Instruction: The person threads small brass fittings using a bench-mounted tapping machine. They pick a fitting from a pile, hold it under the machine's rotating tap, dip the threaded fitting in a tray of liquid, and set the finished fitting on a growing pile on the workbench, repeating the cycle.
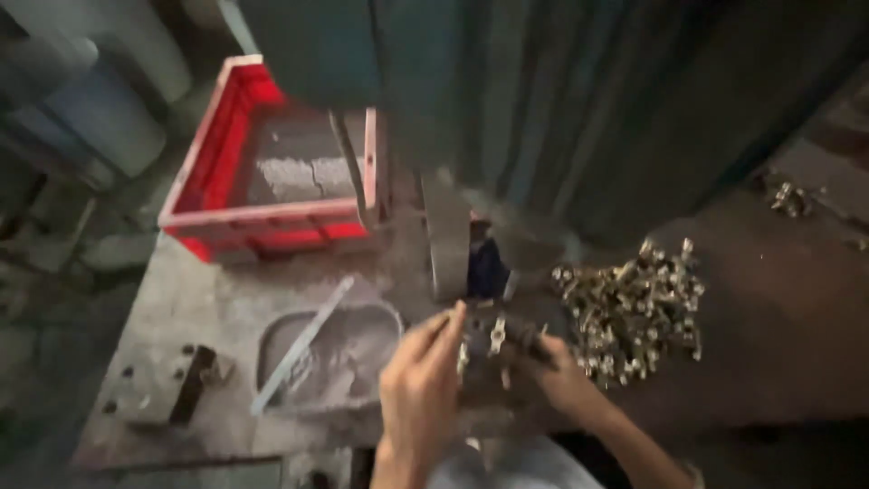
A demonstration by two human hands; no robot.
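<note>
Blurred view. Left hand has fingers stretched together toward the machine's fixture, tips pinching or touching a small brass part there; exact grip unclear. Right hand curls around a dark handle or tool just beside that part. Brass parts pile lies near the right hand, within easy reach. Red crate sits behind, well apart.

Single head-worn view, looking steeply down and forward, close above the grey workbench, slightly motion-blurred
</note>
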